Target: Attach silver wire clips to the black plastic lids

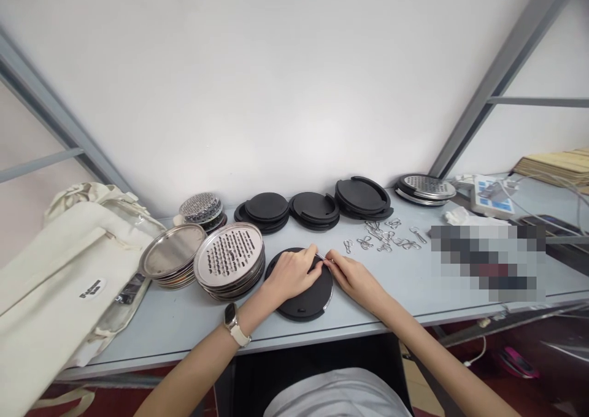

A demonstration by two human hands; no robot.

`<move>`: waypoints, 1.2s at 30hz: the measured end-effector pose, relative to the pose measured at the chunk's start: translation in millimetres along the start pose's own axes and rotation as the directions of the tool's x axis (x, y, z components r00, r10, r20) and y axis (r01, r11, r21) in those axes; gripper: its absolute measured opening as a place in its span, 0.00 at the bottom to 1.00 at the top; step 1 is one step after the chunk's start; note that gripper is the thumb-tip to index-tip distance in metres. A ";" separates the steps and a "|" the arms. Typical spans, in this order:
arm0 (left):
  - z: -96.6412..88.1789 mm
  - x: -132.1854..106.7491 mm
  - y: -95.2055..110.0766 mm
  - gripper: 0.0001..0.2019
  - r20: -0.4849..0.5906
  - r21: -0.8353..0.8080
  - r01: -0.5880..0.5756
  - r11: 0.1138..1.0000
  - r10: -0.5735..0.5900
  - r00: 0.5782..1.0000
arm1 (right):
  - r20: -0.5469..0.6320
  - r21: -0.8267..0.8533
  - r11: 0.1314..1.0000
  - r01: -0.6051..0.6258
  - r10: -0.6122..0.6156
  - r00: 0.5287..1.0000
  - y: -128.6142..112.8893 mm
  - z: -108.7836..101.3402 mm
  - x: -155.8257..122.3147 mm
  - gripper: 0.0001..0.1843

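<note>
A round black disc (304, 297) with a metal edge showing at its right side lies flat on the table in front of me. My left hand (294, 273) reaches over its upper part, thumb and forefinger closed on a small metal wire clip (321, 256) at the disc's far right edge. From the right, my right hand (352, 276) pinches the same clip with its fingertips. The fingers partly cover the clip, so how it sits on the disc is hidden. Several loose wire clips (384, 239) lie scattered beyond my right hand.
Left of the disc stand stacks of metal grater plates (230, 254) and plain metal lids (172, 251). Black round bases (315, 208) line the wall, with an assembled grater (426, 187) at their right. A cream bag (69, 270) fills the left; cables and a phone lie far right.
</note>
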State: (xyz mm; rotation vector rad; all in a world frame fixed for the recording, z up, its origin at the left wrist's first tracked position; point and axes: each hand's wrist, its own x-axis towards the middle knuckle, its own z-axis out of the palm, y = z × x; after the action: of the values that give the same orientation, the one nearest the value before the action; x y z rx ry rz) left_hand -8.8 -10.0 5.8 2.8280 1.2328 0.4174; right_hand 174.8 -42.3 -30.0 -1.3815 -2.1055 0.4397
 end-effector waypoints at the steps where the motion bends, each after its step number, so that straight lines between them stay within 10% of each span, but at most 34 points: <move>1: -0.4 0.0 0.1 0.08 0.006 0.001 0.003 1.000 -0.003 1.000 | -0.002 0.008 1.000 0.004 -0.004 1.000 0.0 0.1 -0.2 0.09; 36: 1.6 -0.3 -1.1 0.12 0.034 0.010 0.008 1.000 -0.009 0.999 | 0.008 -0.040 0.999 0.020 -0.020 1.000 1.4 1.6 -0.7 0.10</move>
State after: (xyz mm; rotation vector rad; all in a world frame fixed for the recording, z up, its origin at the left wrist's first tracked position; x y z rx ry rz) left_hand -9.4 -9.4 4.1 2.8248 1.2436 0.3626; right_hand 174.9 -42.3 -32.2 -1.3826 -2.1433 0.3970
